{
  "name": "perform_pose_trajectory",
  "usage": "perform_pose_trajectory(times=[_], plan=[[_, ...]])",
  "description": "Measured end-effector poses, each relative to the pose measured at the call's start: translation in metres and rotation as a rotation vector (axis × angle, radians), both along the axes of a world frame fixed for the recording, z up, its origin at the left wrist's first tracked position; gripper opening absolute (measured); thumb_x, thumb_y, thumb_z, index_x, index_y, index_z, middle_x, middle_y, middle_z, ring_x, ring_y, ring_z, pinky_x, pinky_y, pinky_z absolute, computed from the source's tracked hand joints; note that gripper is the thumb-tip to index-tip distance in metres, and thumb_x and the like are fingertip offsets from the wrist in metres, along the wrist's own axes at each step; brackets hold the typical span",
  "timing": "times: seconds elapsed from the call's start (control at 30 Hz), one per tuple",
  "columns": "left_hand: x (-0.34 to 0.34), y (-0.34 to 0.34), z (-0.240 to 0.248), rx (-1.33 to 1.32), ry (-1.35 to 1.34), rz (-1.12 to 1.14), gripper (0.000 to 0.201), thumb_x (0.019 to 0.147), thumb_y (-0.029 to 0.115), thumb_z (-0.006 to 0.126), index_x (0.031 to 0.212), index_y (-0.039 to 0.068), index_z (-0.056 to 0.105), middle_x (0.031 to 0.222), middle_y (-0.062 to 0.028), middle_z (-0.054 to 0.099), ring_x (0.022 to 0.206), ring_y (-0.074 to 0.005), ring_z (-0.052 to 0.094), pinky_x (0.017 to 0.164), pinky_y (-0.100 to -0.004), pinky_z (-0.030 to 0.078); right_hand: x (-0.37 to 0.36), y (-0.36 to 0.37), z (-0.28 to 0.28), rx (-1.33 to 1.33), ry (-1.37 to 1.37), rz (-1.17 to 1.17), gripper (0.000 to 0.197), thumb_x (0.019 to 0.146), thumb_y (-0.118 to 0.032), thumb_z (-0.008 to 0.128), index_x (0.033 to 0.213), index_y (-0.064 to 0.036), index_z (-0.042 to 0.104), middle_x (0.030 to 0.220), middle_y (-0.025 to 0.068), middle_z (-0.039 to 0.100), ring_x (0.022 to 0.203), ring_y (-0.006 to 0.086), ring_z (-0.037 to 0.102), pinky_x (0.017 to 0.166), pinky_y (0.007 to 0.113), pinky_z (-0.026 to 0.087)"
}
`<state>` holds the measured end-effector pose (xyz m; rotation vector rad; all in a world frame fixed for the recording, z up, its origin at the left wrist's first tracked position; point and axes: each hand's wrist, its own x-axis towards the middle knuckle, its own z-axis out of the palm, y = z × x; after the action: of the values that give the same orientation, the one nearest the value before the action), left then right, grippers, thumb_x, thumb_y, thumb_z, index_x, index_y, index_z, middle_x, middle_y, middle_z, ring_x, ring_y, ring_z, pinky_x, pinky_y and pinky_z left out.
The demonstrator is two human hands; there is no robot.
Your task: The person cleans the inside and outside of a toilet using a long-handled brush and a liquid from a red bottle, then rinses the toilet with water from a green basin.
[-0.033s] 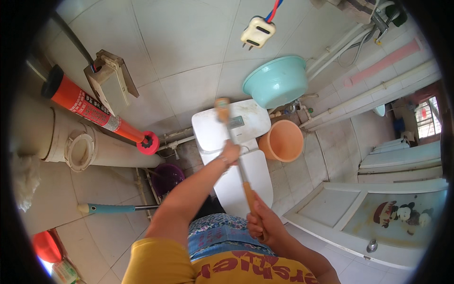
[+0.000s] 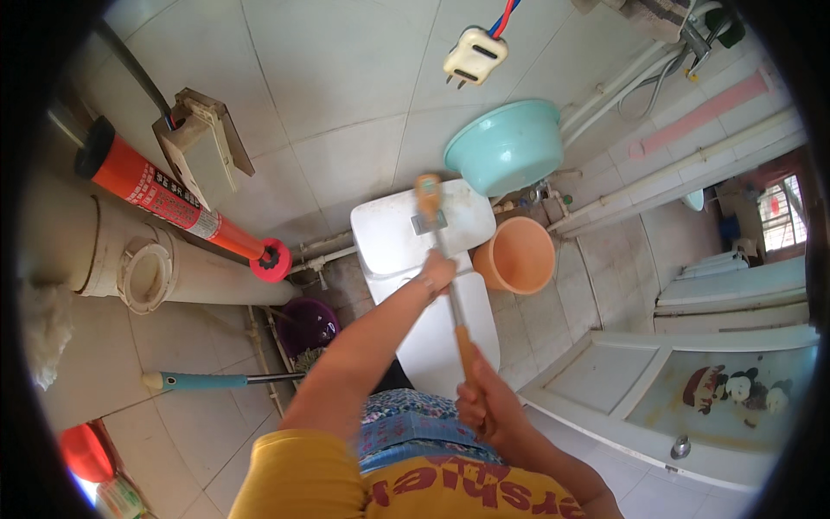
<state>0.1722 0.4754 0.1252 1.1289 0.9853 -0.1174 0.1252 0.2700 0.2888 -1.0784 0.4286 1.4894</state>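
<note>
Both my hands are closed round a long stick (image 2: 456, 303) with a grey metal shaft, a tan grip at the near end and a tan far end. My left hand (image 2: 438, 272) wraps the metal shaft midway. Lower down, my right hand (image 2: 491, 406) grasps the tan grip. The stick slants away from me over a white toilet (image 2: 450, 342), whose lid is down. Its tan far end overlaps the top of the toilet tank (image 2: 380, 233); I cannot tell if they touch.
A turquoise basin (image 2: 510, 147) tilts against the wall beside the tank, above an orange bucket (image 2: 516, 257). A plug (image 2: 475, 56) dangles overhead. At left are an orange tube (image 2: 164, 190), a purple bucket (image 2: 309, 327) and a blue-handled pole (image 2: 203, 381). A white door (image 2: 622, 381) stands at right.
The stick's far end has swung right across the tank top. My left hand and forearm have moved right with it; my right hand has shifted slightly right.
</note>
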Motion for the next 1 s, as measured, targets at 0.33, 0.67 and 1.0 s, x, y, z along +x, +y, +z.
perform_pose_trajectory(times=[0.33, 0.67, 1.0], plan=[[-0.065, 0.005, -0.041, 0.062, -0.005, 0.305, 0.036, 0.079, 0.015, 0.046, 0.111, 0.000, 0.040, 0.086, -0.0136, 0.055, 0.066, -0.0203, 0.056, 0.038, -0.0334, 0.042, -0.012, 0.002, -0.008, -0.060, -0.017, 0.374, 0.052, 0.095, -0.030, 0.044, 0.142, -0.0324, 0.020, 0.063, 0.0017, 0.043, 0.043, 0.0100, 0.037, 0.039, 0.022, 0.031], [0.024, -0.050, -0.038, -0.020, -0.093, 0.113, 0.034, 0.084, 0.022, 0.048, 0.102, -0.004, 0.037, 0.074, -0.0113, 0.052, 0.049, -0.0191, 0.054, 0.037, -0.0302, 0.046, 0.025, -0.034, 0.001, -0.208, -0.210, 0.218, 0.051, 0.097, -0.029, 0.039, 0.143, -0.0313, 0.018, 0.061, 0.0003, 0.041, 0.043, 0.0084, 0.037, 0.038, 0.020, 0.032], [0.101, 0.103, -0.010, 1.397, -0.260, 0.353, 0.053, 0.085, 0.029, 0.057, 0.120, -0.005, 0.040, 0.110, -0.0281, 0.051, 0.105, -0.0427, 0.047, 0.090, -0.0439, 0.040, 0.054, -0.084, -0.015, -0.203, -0.316, 0.199, 0.049, 0.096, -0.019, 0.040, 0.142, -0.0152, 0.023, 0.075, 0.0076, 0.051, 0.049, 0.0123, 0.044, 0.043, 0.026, 0.037]])
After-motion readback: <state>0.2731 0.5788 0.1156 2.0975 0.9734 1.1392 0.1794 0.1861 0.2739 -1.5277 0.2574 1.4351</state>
